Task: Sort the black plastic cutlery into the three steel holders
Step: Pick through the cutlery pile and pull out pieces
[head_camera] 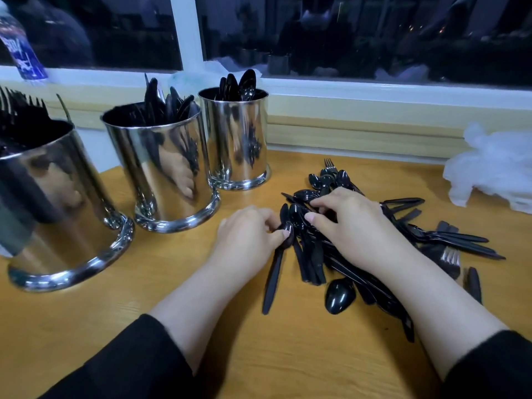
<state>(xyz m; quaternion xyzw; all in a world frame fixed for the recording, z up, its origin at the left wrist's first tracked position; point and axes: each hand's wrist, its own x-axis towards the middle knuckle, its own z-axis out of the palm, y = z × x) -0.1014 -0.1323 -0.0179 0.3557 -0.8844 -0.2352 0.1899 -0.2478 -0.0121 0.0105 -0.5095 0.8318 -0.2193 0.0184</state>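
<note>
A pile of black plastic cutlery (359, 254) lies on the wooden table right of centre. My left hand (247, 234) pinches a black spoon (275, 272) at its neck, at the pile's left edge. My right hand (348, 223) rests on top of the pile with its fingers curled into the pieces; what it grips is hidden. Three steel holders stand in a row on the left: the left holder (57, 226) has forks in it, the middle holder (169, 174) knives, the far holder (239, 145) spoons.
A crumpled white plastic bag (495, 177) lies at the right by the window ledge (374, 110). A water bottle (20, 44) stands on the sill at the far left. Bare wooden tabletop (259, 355) stretches in front of the pile.
</note>
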